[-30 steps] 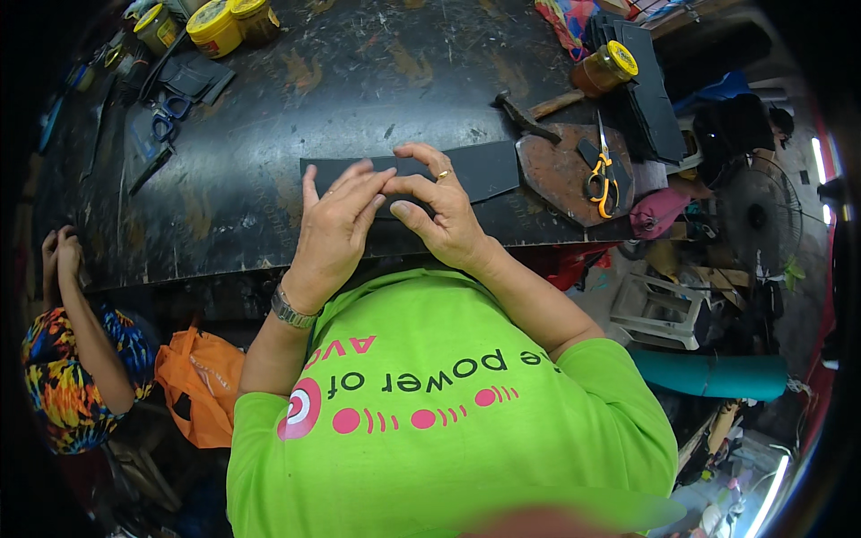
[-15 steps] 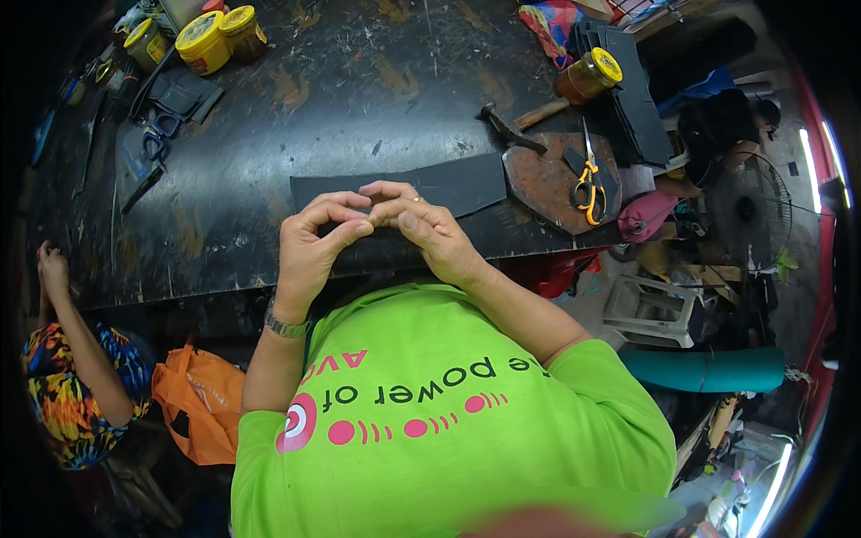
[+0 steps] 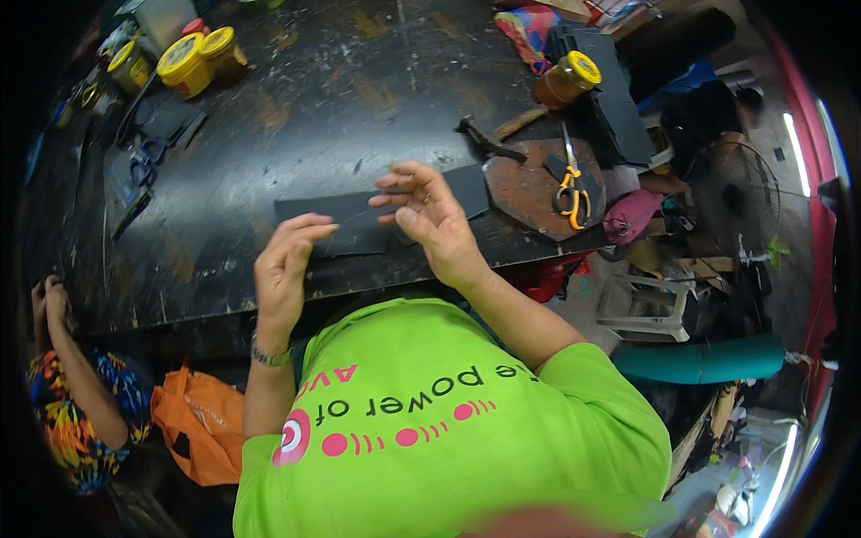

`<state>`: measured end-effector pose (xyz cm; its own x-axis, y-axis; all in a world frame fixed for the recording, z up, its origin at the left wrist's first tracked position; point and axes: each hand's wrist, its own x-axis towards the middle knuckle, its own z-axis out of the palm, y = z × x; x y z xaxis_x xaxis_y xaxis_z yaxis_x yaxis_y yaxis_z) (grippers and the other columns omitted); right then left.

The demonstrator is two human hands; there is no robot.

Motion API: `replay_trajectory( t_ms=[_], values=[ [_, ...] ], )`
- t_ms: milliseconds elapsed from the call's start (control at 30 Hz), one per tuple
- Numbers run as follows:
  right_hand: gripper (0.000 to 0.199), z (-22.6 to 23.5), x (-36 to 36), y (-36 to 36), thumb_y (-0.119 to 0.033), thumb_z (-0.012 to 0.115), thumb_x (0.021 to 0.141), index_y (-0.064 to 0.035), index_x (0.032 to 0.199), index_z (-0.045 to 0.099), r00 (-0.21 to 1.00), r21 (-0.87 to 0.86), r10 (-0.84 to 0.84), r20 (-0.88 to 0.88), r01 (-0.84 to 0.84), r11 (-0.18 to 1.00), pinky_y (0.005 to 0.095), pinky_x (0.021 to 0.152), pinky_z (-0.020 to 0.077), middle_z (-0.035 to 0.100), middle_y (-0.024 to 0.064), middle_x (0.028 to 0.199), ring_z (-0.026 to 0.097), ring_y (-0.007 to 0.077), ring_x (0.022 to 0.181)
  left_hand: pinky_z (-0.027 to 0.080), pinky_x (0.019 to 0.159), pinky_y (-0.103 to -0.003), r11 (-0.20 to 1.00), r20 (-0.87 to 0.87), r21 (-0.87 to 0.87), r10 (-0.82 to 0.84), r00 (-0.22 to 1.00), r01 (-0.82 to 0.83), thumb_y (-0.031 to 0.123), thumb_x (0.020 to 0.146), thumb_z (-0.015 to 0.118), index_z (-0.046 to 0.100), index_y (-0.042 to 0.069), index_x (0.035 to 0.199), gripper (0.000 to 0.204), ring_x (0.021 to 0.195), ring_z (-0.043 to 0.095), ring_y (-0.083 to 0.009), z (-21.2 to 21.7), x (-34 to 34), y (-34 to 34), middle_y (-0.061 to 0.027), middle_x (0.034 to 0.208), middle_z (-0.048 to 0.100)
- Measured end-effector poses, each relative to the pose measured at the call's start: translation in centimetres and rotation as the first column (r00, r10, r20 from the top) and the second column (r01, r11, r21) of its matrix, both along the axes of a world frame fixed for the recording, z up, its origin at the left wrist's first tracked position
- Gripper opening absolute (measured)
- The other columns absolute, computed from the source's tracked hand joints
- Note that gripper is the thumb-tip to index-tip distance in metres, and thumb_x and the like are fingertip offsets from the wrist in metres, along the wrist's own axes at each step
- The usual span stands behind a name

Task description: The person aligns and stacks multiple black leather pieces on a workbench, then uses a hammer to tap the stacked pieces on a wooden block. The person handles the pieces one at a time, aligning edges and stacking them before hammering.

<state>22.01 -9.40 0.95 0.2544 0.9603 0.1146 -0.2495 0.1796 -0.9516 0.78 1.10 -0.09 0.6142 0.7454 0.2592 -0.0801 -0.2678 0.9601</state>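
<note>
Since the earlier frame, the hands have been moving apart: fingertips that were meeting over the table are now leaving a clear gap, and the whole view is shifting a little as the head moves. The bare left hand (image 3: 282, 269) is hanging near the front edge of the black, scuffed tabletop (image 3: 269, 152), its fingers extending toward the right and its thumb curling beneath them. The bare right hand (image 3: 439, 235) is standing higher, with its fingers loosely spreading and its thumb keeping off the fingertips. Between them a very fine, pale, thread-like strand (image 3: 360, 216) is stretching, so faint that I cannot tell where it is ending or how firmly either hand is pinching it.

Below the strand, a long, flat strip of dark grey sheet material (image 3: 363, 240) is lying on the table, partly hidden behind the right hand. To the right, orange-and-black-handled scissors (image 3: 569, 170) are resting on a brown, many-sided board (image 3: 516, 197), with a wooden-handled hammer (image 3: 491, 142) lying at the board's far edge.

Judging from this, the person is handling the strand, probably drawing it out or straightening it, while the strip is waiting unheld. The next move seems to be calling for a sure fingertip grip and gentle, even tension.
</note>
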Motion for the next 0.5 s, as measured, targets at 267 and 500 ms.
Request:
replay_trajectory(
  t_ms=[267,500],
  values=[
    [0.107,6.1,18.6,-1.6,-0.030,0.088,0.075,-0.0078,0.159,0.026,0.008,0.296,-0.375,0.927,0.597,0.746,0.0517,0.107,0.0414,0.053,0.0241,0.140,0.054,0.0355,0.126,0.050,0.096,-0.035,0.848,-0.232,0.443,0.421,0.877,-0.290,0.003,0.093,0.069,0.074,0.004,0.112,0.019,0.110,0.066,-0.0250,-1.0,-3.5,1.2,-0.0113,0.122,0.067],
    [0.132,7.0,33.7,-2.9,-0.051,0.092,0.065,-0.0175,0.164,0.013,-0.218,0.123,0.218,0.951,0.916,0.382,0.0684,0.114,0.0287,0.042,0.0279,0.153,0.035,0.0432,0.146,0.046,0.102,-0.039,0.817,-0.386,0.536,0.460,0.800,-0.211,0.010,0.094,0.070,0.073,0.005,0.115,0.022,0.117,0.061,-0.0288,-2.8,-3.2,0.9,-0.0104,0.126,0.064]
  ],
)
